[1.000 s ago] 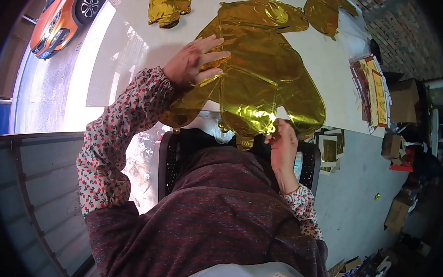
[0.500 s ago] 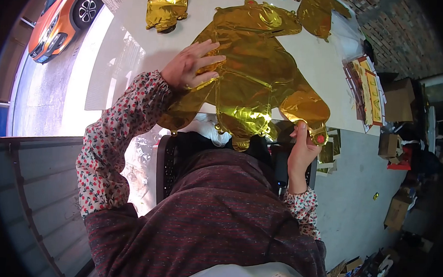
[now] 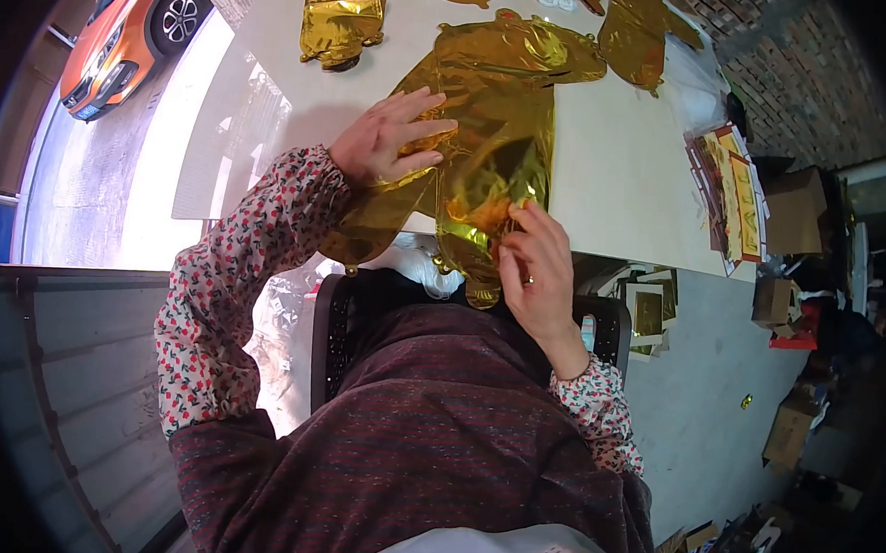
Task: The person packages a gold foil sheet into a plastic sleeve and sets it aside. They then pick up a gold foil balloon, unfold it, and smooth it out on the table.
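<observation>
A flat, uninflated gold foil balloon (image 3: 502, 109) lies across the table's near edge, and its lower end hangs over toward my lap. Its right side is folded in over the middle, leaving a straight edge on the right. My left hand (image 3: 390, 139) rests on the balloon's left part with fingers spread, pressing it down. At the lower right of the foil is my right hand (image 3: 541, 277). Its fingertips touch the folded layer, while the thumb stands apart from them. What lies under the right fingers is partly hidden.
More gold foil pieces (image 3: 341, 26) lie at the far side of the white table (image 3: 619, 176), with another gold foil piece (image 3: 636, 36) at the upper right. Printed sheets (image 3: 733, 197) sit at the right edge. Cardboard boxes (image 3: 797, 210) stand beyond. An orange car (image 3: 125, 40) is outside, left.
My right hand has moved left from the balloon's right limb, and that side is now folded over the middle. My left hand stays on the foil.
</observation>
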`<state>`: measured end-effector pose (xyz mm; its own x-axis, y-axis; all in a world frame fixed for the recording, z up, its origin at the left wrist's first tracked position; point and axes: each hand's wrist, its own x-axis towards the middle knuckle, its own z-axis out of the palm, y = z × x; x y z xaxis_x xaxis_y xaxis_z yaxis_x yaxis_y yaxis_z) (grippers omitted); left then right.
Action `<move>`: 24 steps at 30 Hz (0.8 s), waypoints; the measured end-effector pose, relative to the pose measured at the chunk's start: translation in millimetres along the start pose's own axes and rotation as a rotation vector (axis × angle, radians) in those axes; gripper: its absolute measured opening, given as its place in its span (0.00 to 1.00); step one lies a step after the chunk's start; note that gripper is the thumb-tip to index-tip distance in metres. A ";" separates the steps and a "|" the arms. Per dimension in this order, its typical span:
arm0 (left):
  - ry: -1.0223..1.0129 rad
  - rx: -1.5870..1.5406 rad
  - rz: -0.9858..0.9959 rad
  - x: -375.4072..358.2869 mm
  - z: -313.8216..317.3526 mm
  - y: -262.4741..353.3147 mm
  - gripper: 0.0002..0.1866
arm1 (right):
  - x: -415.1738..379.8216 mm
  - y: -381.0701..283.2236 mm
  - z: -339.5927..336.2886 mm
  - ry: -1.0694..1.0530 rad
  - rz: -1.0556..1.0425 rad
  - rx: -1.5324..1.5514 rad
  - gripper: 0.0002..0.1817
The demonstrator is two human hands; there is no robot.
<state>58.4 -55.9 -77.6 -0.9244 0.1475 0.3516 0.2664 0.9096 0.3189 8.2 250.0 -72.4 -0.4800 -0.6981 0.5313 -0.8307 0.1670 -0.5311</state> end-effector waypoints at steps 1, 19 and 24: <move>-0.002 -0.001 -0.002 -0.1 0.1 -0.2 0.25 | 0.2 -0.6 0.3 -0.035 -0.018 -0.013 0.08; -0.009 -0.006 -0.027 0.2 -4.7 4.3 0.25 | 21.6 17.8 -24.3 0.095 -0.080 0.007 0.10; -0.004 -0.011 -0.021 1.3 -4.7 4.1 0.25 | 66.2 52.2 -24.2 0.052 0.066 -0.073 0.17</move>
<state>59.6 -53.8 -71.7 -0.9309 0.1295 0.3414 0.2495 0.9084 0.3356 -73.8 229.4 -49.0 -0.5466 -0.6475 0.5310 -0.8142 0.2627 -0.5177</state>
